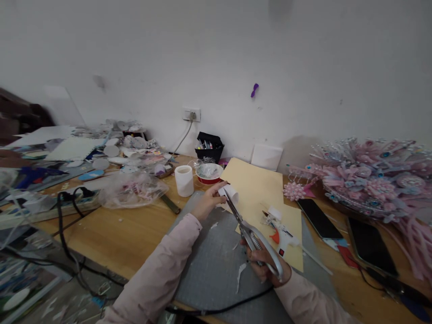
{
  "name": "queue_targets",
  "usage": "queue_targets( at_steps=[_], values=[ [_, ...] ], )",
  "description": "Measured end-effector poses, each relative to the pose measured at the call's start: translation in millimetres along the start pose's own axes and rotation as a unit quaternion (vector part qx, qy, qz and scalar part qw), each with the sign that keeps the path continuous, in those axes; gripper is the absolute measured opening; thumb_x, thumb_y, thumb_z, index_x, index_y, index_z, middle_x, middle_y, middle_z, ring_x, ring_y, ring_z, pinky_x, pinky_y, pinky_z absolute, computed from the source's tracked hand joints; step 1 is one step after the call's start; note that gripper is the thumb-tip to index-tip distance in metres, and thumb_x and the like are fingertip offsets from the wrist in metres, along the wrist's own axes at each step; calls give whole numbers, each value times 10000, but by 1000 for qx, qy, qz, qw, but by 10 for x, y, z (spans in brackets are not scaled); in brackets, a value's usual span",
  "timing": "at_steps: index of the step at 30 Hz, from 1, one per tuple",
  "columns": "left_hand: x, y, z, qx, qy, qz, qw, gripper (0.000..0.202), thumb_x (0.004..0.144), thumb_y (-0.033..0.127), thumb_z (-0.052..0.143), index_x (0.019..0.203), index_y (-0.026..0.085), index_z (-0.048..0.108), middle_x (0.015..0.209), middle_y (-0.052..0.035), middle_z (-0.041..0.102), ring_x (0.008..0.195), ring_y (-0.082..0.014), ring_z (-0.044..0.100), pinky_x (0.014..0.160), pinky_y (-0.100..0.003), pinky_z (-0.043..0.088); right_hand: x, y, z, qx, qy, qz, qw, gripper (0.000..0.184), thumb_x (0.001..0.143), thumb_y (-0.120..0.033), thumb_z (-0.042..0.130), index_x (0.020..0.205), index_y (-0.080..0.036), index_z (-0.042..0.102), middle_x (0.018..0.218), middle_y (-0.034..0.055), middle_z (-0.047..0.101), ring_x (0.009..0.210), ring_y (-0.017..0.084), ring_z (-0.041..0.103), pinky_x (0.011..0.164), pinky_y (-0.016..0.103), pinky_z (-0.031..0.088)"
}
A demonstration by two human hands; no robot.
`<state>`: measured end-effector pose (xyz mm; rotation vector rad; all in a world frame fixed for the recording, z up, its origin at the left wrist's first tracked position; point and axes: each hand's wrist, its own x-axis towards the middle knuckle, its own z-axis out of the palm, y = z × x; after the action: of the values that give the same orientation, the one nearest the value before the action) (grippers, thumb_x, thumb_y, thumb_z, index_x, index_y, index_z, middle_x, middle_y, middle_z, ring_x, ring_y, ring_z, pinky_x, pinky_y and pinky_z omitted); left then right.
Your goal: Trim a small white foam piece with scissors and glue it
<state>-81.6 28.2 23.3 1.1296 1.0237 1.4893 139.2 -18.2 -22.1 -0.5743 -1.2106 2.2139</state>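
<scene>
Cluttered wooden surface [128, 238] under a white wall: the left hand [209, 199] pinches a small white paper piece [231, 194] over the grey mat [209, 265], while the right hand [266, 265], grip closed round the handles, angles scissors [251, 234] up into it. Blades sit close to the fingertips; a slip could nick them.

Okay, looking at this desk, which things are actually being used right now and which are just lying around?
In use: scissors in the right hand; white paper piece held by the left hand; grey cutting mat.

Lying about: glue gun, two phones, tape roll, pink floral ornament.
</scene>
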Motion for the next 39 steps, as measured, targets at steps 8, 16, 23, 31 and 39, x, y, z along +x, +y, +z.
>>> queue_targets(
  at_steps=[8, 16, 23, 31, 39],
  values=[
    [-12, 36, -22, 41, 4, 13, 999, 574, 585, 161, 620, 1149, 180, 518, 1058, -33, 580, 804, -126, 503, 693, -221, 376, 8, -30, 3, 19, 24, 15, 999, 371, 590, -383, 693, 887, -182, 600, 499, -92, 394, 278, -15, 200, 249, 127, 175],
    [-18, 56, -13, 48, 16, 21, 999, 547, 595, 147, 608, 1137, 160, 531, 1106, -57, 576, 879, -157, 522, 781, -266, 384, -17, -22, 45, -9, 27, -10, 1000, 327, 608, -358, 687, 880, -203, 595, 522, -86, 401, 288, -15, 214, 263, 122, 160],
    [10, 22, -14, 50, 32, 25, 998, 522, 584, 124, 604, 1104, 142, 553, 1049, -55, 606, 796, -132, 536, 713, -238, 396, 0, 24, 2, -3, 13, -19, 1000, 345, 627, -363, 681, 909, -189, 588, 529, -88, 371, 295, -17, 213, 260, 112, 176],
    [34, -9, -28, 43, 37, 16, 998, 529, 581, 144, 626, 1105, 140, 553, 1044, -58, 610, 797, -130, 540, 743, -246, 398, 11, 59, -35, -3, 3, -13, 1000, 366, 611, -380, 691, 909, -190, 596, 510, -93, 361, 289, -11, 235, 251, 112, 191],
    [55, -48, -67, 57, 15, 16, 998, 548, 572, 171, 657, 1111, 150, 560, 1091, -79, 596, 870, -169, 547, 777, -275, 397, 2, 40, -1, -31, 22, -21, 999, 388, 605, -400, 689, 909, -184, 584, 532, -86, 418, 263, -10, 252, 240, 128, 182]
  ],
)
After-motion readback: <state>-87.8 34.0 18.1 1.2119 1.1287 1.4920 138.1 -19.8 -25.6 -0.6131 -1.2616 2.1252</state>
